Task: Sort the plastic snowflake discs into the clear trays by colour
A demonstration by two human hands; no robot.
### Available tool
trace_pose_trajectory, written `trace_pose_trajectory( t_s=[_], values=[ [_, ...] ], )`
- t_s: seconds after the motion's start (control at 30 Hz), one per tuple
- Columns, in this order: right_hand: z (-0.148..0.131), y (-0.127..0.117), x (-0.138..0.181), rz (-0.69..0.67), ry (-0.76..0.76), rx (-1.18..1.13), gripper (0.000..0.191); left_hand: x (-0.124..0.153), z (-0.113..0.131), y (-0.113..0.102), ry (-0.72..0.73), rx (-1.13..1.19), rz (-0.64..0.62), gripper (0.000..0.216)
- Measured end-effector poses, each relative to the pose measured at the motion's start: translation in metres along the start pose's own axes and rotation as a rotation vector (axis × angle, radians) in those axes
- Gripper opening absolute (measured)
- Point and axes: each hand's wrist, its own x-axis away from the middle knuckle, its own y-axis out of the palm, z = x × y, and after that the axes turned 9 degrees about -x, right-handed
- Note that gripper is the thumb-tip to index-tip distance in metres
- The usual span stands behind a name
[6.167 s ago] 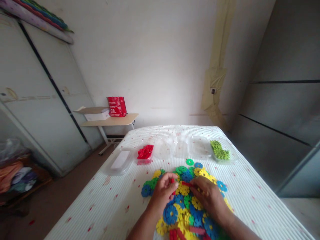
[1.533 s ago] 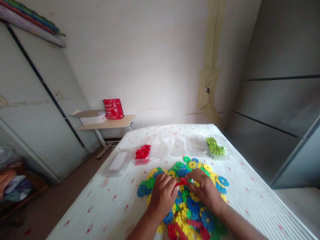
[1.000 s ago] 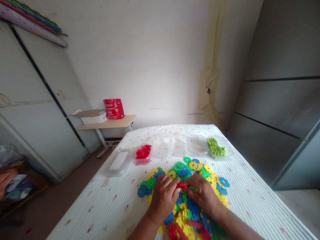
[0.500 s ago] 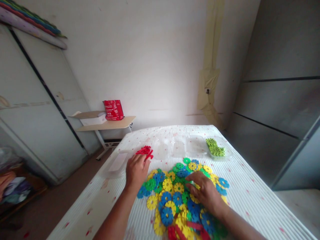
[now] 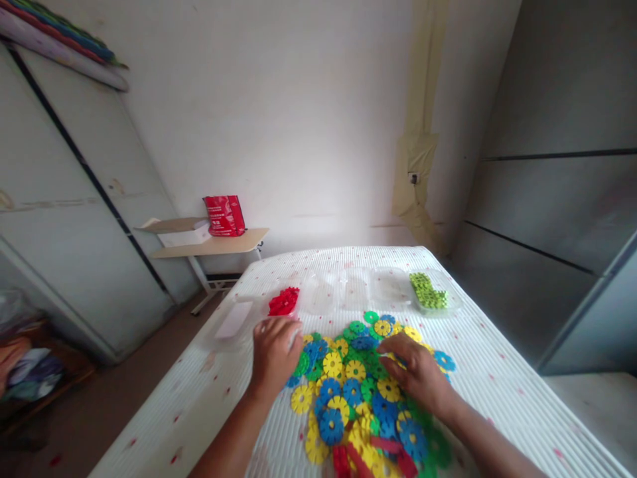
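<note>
A spread-out heap of flat, notched plastic discs in yellow, blue and green lies before me, with several red strips at its near edge. At the heap's left side, my left hand hovers with loosely bent fingers, nothing visible in them. It is just nearer to me than the clear tray of red notched pieces. Over the heap's right part is my right hand, its thumb and forefinger apart above green and yellow discs. Its other fingers curl partly out of sight.
Several clear plastic trays stand in a row across the table. The far right tray holds light green pieces. A clear container with a white label lies at left. Behind stands a side table with a red bag.
My left hand has drawn back toward me from the red pieces, which now lie more compactly in their tray. My right hand has shifted slightly right over the heap.
</note>
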Motion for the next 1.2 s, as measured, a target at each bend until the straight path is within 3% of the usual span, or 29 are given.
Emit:
trace_pose_trajectory(
  t_s=[0.13,0.2,0.3,0.37,0.47,0.6,0.67,1.03,1.2],
  values=[
    [-0.020,-0.016,0.002,-0.224,-0.010,-0.060,0.012,0.043,0.048,-0.020,0.286,0.322,-0.121,0.020],
    [-0.036,-0.023,0.005,-0.363,-0.037,-0.002,0.018,0.062,0.061,-0.024,0.391,0.392,-0.170,0.031],
    [-0.052,-0.024,0.013,-0.528,-0.116,0.123,0.035,0.086,0.067,-0.017,0.540,0.366,-0.113,0.030],
    [-0.052,-0.016,0.021,-0.561,-0.176,0.179,0.048,0.095,0.067,-0.009,0.561,0.306,-0.060,0.021],
    [-0.040,0.001,0.031,-0.510,-0.211,0.232,0.046,0.096,0.070,-0.004,0.548,0.261,-0.085,0.020],
    [-0.023,0.015,0.030,-0.443,-0.176,0.266,0.013,0.082,0.076,-0.012,0.519,0.307,-0.140,0.018],
    [-0.019,0.015,0.024,-0.406,-0.147,0.280,0.006,0.074,0.077,-0.016,0.463,0.300,-0.181,0.021],
    [0.006,0.011,0.007,-0.075,0.040,0.457,0.013,0.053,0.049,0.017,0.184,0.172,-0.186,0.018],
    [0.004,0.008,0.007,-0.003,0.011,0.441,0.022,0.052,0.041,0.025,0.123,0.181,-0.143,0.021]
  ],
)
